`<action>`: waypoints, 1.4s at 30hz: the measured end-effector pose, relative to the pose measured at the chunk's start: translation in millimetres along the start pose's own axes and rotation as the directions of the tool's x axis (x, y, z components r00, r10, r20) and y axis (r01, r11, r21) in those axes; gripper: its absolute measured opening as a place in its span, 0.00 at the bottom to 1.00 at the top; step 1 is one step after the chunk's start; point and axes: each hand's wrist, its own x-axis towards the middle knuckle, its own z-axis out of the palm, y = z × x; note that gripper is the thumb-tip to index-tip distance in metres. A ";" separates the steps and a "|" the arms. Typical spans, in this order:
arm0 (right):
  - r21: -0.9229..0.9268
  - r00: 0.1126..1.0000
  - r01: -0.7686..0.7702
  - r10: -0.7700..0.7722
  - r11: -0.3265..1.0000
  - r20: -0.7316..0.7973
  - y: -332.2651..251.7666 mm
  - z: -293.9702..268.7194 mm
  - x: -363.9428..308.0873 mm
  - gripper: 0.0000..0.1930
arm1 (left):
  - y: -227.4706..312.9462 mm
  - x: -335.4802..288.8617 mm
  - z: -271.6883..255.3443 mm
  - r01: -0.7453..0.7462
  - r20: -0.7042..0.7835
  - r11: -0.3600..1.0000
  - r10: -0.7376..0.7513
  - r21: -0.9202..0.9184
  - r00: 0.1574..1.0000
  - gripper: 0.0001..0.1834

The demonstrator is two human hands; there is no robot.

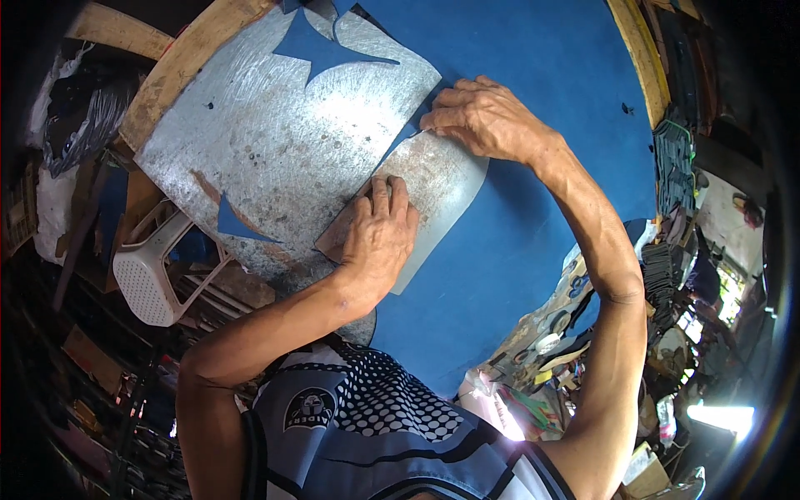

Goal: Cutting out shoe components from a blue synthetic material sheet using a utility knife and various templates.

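A grey, curved-edged template (442,187) lies on a broad blue sheet (542,258), between and beneath the two hands. The left hand (379,229) rests palm down over its lower left part, fingers extended and slightly spread. The right hand (483,117) is at its upper end, fingers curled; whether they pinch anything there cannot be told. The template's rounded right edge runs out from under the right hand and passes well to the right of the left hand. Left of both hands, a scuffed metal plate (250,133) carries a pointed blue offcut (325,46) and a smaller blue scrap (237,223).
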 end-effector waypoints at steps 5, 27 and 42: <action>0.039 0.997 -0.082 0.082 0.996 -0.012 15.9 3.9 -14.1 0.12 | 0.3 1.0 -3.7 -0.013 -0.003 1.000 0.013 0.016 1.000 0.18; 0.076 0.961 -0.233 0.242 0.969 -0.135 31.0 19.2 -55.5 0.13 | 1.5 1.8 -4.4 -0.011 0.053 1.000 0.010 0.008 0.999 0.21; 0.186 0.907 -0.313 0.351 0.931 -0.231 22.3 26.7 -85.1 0.13 | 2.1 1.9 -7.1 -0.034 0.102 0.998 0.028 0.052 0.994 0.29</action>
